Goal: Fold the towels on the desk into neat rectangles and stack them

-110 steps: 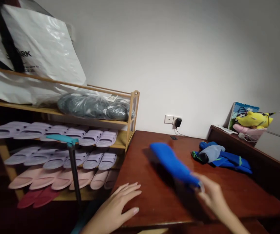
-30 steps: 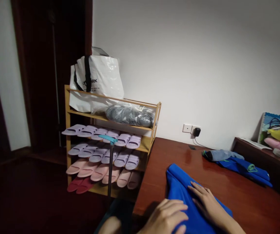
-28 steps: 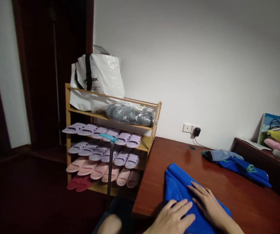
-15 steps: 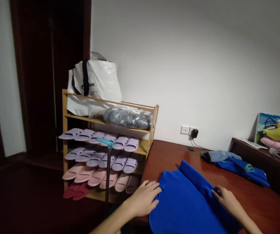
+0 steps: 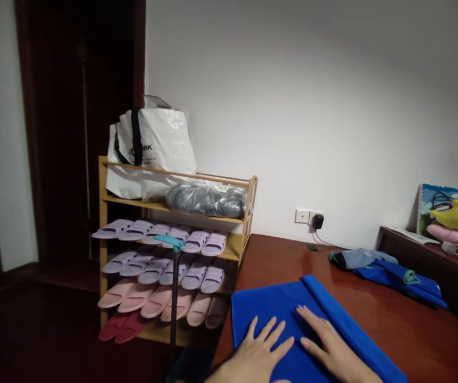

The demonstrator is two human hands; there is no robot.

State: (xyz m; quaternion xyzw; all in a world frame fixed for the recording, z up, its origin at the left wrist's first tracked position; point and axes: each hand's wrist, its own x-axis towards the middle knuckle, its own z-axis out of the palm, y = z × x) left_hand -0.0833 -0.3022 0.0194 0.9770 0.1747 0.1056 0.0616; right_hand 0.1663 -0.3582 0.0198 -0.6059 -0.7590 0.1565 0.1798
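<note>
A bright blue cloth (image 5: 271,300) lies flattened on the brown wooden table (image 5: 276,258), with a folded-over band along its right side. My left hand (image 5: 258,343) rests on its left part, fingers spread. Beside it, my right hand (image 5: 326,340) lies on the cloth just left of the folded band, its fingers stretched out. Neither hand grips anything. The near end of the cloth runs out of view below.
Behind on the table are a blue and grey cloth pile (image 5: 388,271) with green cord and a plugged-in black adapter (image 5: 317,221). Left stands a wooden shoe rack (image 5: 103,213) with several slippers (image 5: 155,271) and a white bag (image 5: 165,141). A blue-topped pole (image 5: 175,298) rises before it.
My left hand has let go of the cloth's left edge and moved right onto it. The right hand has come off the folded band and moved left. The left edge is now spread flat.
</note>
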